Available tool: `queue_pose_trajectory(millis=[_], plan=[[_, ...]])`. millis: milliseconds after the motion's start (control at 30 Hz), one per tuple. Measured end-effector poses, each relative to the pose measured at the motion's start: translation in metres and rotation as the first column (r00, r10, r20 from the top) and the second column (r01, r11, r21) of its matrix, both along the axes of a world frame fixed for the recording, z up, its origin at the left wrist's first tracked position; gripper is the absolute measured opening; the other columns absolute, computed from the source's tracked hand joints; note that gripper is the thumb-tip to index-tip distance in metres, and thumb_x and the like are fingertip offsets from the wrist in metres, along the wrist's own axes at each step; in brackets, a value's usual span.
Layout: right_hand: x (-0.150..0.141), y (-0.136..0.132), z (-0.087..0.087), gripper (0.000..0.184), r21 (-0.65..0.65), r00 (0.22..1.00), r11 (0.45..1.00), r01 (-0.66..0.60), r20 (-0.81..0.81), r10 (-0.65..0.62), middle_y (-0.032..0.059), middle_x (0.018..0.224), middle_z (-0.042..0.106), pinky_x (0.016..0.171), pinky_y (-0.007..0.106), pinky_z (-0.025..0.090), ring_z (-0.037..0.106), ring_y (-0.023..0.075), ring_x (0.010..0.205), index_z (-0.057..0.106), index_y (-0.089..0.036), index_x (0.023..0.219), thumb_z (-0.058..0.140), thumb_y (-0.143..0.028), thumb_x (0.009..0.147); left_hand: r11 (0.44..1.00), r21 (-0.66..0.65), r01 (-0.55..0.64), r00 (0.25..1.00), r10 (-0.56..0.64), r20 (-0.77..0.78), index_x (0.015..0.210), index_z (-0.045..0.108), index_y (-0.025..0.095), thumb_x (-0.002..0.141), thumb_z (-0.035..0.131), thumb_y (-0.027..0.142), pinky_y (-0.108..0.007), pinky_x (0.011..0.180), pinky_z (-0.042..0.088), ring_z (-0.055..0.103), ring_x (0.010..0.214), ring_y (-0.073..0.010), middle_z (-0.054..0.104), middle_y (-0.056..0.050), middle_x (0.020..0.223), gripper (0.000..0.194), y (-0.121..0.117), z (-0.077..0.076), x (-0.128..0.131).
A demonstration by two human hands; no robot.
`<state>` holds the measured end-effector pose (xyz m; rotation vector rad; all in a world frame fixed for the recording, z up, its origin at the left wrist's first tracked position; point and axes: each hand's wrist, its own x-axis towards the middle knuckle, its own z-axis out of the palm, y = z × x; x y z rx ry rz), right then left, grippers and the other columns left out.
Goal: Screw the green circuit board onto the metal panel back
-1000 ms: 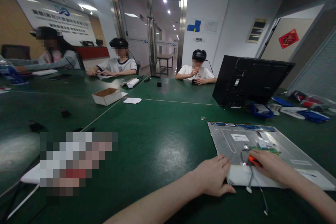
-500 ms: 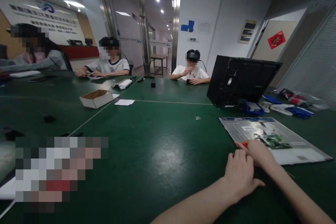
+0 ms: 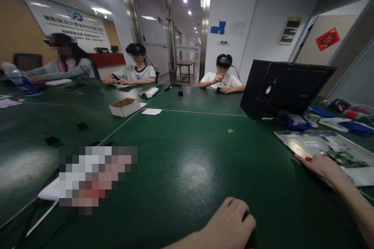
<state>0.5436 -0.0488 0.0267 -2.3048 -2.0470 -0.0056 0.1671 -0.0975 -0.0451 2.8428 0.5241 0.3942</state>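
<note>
A flat metal display panel (image 3: 299,148) lies on the green table at the right, with a green circuit board (image 3: 346,159) on its back. My right hand (image 3: 327,169) rests at the panel's left edge, one finger stretched along that edge. It is closed around a small orange-handled tool (image 3: 308,159), mostly hidden by the fingers. My left hand (image 3: 230,220) is low over the table near the front, apart from the panel. Its fingers are curled towards the thumb; the palm side is hidden, so whether anything is inside does not show.
A black monitor housing (image 3: 288,89) stands behind the panel, beside a blue tray (image 3: 296,121) and blue-and-white gloves (image 3: 355,126). An open cardboard box (image 3: 124,108) sits left of centre. Three co-workers sit across the table. A white cable (image 3: 42,218) runs at the left.
The panel has shifted to the right and away from me, with my right hand at its edge. My left hand has left the panel, drawn back towards me and curled its fingers.
</note>
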Motion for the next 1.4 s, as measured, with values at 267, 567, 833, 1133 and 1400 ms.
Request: queue_pose_trajectory(millis=[267,567,833,1133,1400], plan=[[-0.128,-0.029,-0.009,0.059,-0.179,0.995,0.982,0.066,-0.061,-0.078,0.0214,0.078,0.069,0.063,0.043,0.051,0.070,0.0336,0.072,0.063,-0.016,0.074,0.031,-0.063,0.090,0.939,-0.279,-0.202,0.974,0.221,0.040,0.109,0.056,0.021,0.086,0.065,0.037,-0.041,0.099,0.041,0.050,0.110,-0.0263,0.055,-0.008,0.118,0.030,0.003,0.057,-0.061],[-0.281,-0.070,-0.019,0.086,-0.121,0.848,0.873,-0.473,-0.330,0.414,0.0250,0.131,0.056,0.077,0.051,0.052,0.065,0.0406,0.096,0.049,-0.011,0.132,0.059,-0.069,0.069,0.854,-0.374,-0.362,0.900,0.425,0.101,0.131,0.048,0.019,0.097,0.038,0.032,-0.042,0.105,0.040,0.049,0.123,-0.0244,0.053,-0.011,0.134,0.037,0.033,0.072,-0.084],[-0.348,-0.067,-0.031,0.077,-0.177,0.681,0.660,-0.730,-0.275,0.679,0.0175,0.111,0.069,0.058,0.039,0.054,0.069,0.0337,0.080,0.061,-0.015,0.113,0.057,-0.075,0.063,0.825,-0.319,-0.467,0.869,0.494,0.005,0.142,0.039,0.013,0.101,0.019,0.047,-0.043,0.114,0.028,0.033,0.139,-0.0238,0.039,-0.013,0.149,0.056,0.055,0.038,-0.110],[-0.241,-0.074,-0.008,0.044,0.116,0.844,0.850,-0.514,-0.108,0.525,0.0079,0.122,0.067,0.067,0.037,0.056,0.070,0.0274,0.089,0.057,-0.023,0.126,0.053,-0.027,0.082,0.850,-0.057,-0.523,0.852,0.519,-0.069,0.149,0.030,0.016,0.102,0.023,0.046,-0.043,0.113,0.031,0.036,0.138,-0.0254,0.035,-0.010,0.152,0.056,0.048,0.026,-0.160],[-0.136,-0.016,-0.030,0.033,0.144,0.962,0.957,-0.251,-0.073,0.264,0.0089,0.097,0.067,0.063,0.033,0.049,0.067,0.0238,0.077,0.061,-0.021,0.105,0.040,-0.043,0.093,0.806,0.038,-0.591,0.806,0.591,0.004,0.150,0.027,0.022,0.102,0.026,0.045,-0.045,0.113,0.032,0.038,0.136,-0.0259,0.038,-0.006,0.151,0.053,0.044,0.005,-0.193]])
